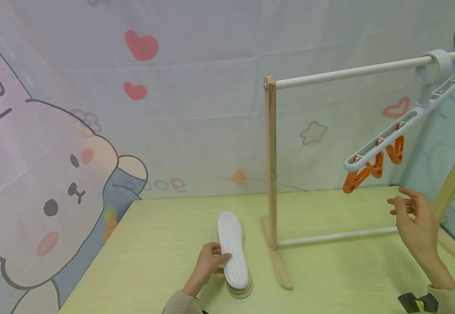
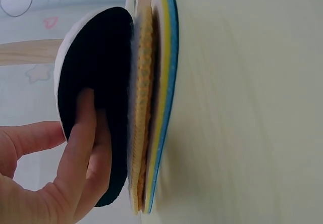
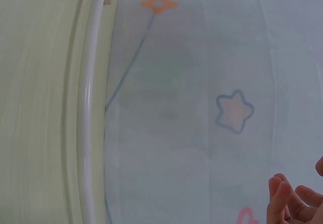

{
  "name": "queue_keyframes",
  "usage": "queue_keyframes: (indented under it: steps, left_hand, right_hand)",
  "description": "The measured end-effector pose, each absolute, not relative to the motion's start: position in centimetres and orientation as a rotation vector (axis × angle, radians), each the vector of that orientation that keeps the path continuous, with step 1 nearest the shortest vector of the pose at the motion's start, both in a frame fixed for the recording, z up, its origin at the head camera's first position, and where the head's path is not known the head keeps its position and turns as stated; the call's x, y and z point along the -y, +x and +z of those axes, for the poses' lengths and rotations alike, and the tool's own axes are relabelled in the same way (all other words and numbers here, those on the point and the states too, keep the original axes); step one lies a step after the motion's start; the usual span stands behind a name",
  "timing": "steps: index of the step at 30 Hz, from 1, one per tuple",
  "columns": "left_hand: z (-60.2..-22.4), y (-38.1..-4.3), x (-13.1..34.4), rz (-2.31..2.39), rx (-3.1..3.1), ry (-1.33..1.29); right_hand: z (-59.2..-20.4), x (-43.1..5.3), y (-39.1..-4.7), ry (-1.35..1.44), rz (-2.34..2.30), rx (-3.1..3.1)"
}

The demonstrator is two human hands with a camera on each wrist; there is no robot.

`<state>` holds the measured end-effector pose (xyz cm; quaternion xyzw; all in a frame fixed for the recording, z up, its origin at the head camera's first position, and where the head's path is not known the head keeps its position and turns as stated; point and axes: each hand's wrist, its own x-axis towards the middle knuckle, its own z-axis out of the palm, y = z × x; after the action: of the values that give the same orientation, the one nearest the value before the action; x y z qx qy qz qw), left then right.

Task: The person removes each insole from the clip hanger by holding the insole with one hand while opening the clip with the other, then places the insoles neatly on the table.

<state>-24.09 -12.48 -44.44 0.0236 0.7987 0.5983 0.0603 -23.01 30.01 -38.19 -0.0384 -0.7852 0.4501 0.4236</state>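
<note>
A white shoe insole (image 1: 232,244) is pinched at its left edge by my left hand (image 1: 208,264), thumb on the white top. In the left wrist view its black underside (image 2: 96,57) shows, with fingers (image 2: 83,143) laid against it. Just under it lies a stack of other insoles, among them a tan textured insole (image 2: 143,82) and a blue-and-yellow-edged insole (image 2: 169,72). My right hand (image 1: 419,224) hovers at the right with fingers loosely bent and nothing in them. Above it are orange clips (image 1: 354,179) on a white hanger (image 1: 392,137).
The hanger hooks over the white rail (image 1: 345,75) of a wooden stand. The stand's left post (image 1: 271,165) rises right of the insoles, and a lower white bar (image 1: 337,236) runs near the table (image 1: 164,231). A printed cloth (image 1: 212,87) hangs behind.
</note>
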Motion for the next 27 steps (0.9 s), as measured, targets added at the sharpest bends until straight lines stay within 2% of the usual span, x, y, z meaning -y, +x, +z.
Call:
queue_keyframes:
  steps: [9,16,21,27]
  left_hand:
    - [-44.1,-24.0,12.4,1.761,-2.426,0.027]
    - [-44.1,-23.6,12.5,1.714,-2.459,0.012]
    - [-44.1,-23.3,12.9,1.673,-2.458,0.025]
    - [-43.9,-23.1,13.1,1.637,-2.475,0.081]
  right_hand:
    - [-38.5,-30.4,-23.1,-0.051,1.125,1.946]
    - [-39.8,-31.4,-23.9,0.096,1.216,1.852]
    - [-40.8,-32.2,-24.6,0.128,1.255,1.825]
    - [-40.3,-31.7,-24.1,0.105,1.220,1.851]
